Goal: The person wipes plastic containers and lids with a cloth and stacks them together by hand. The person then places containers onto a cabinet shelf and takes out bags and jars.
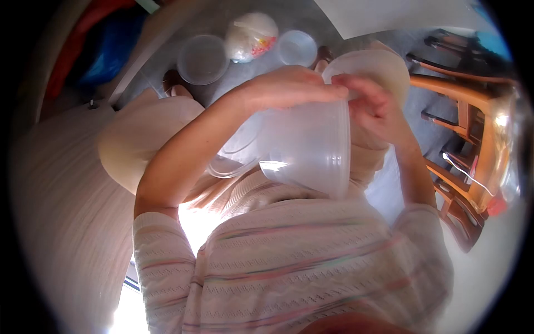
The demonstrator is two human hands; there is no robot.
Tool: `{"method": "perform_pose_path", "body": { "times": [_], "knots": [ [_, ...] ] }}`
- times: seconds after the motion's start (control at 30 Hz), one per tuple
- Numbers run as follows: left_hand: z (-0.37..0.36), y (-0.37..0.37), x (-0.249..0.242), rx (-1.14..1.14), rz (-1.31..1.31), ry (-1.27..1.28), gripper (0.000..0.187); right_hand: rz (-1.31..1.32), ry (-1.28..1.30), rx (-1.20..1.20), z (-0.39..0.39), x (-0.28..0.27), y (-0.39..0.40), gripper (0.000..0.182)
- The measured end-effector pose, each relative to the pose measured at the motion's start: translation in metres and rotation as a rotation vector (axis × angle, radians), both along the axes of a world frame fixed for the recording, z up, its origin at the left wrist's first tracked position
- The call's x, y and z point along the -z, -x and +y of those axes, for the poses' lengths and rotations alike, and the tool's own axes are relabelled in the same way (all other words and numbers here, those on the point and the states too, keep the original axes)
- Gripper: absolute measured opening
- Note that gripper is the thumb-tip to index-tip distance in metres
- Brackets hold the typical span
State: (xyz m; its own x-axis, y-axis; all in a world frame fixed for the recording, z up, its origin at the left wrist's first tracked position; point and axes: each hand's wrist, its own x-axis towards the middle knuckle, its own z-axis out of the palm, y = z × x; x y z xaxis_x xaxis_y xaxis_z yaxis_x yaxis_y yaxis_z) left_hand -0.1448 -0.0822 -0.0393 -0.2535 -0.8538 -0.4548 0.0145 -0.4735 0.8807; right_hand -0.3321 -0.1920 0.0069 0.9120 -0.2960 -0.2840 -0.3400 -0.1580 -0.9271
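Left hand [281, 88] lies bent across the upper side of a clear tub [306, 147], clasping it, its far fingers hidden, apparently to steady the tub on its side above the lap. The tub's mouth faces the right hand [378, 106], whose fingers curl at the rim; whether they pinch it cannot be told. More clear plasticware [239, 147] sits beside the tub's base, probably kept within reach. On the floor [235, 74], between the two shoes, a white bag [250, 36] separates a large round container [203, 58] from a smaller one [297, 49], seemingly leaving the lap uncrowded.
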Motion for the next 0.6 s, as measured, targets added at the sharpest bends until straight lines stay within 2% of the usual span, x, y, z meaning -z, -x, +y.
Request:
{"method": "perform_pose_path", "body": {
  "times": [0.17, 0.27, 0.37, 0.47, 0.6],
  "knots": [
    [0.003, -0.006, 0.002, 0.019, -0.037, -0.010, 0.060, -0.026, 0.012, -0.016, -0.006, 0.005, 0.003, 0.038],
    [0.001, -0.005, 0.000, 0.044, -0.039, -0.042, 0.057, -0.037, -0.018, -0.016, -0.005, 0.007, 0.001, 0.037],
    [0.002, -0.005, -0.009, 0.008, 0.024, -0.015, 0.043, -0.036, -0.026, -0.014, -0.006, 0.002, 0.000, 0.034],
    [0.001, -0.005, -0.010, -0.020, -0.023, -0.049, 0.035, -0.038, -0.043, -0.015, -0.012, -0.005, 0.006, 0.030],
    [0.004, -0.011, -0.014, -0.023, 0.005, -0.084, 0.039, -0.052, -0.070, -0.028, -0.016, -0.006, 0.006, 0.030]
  ]
}}
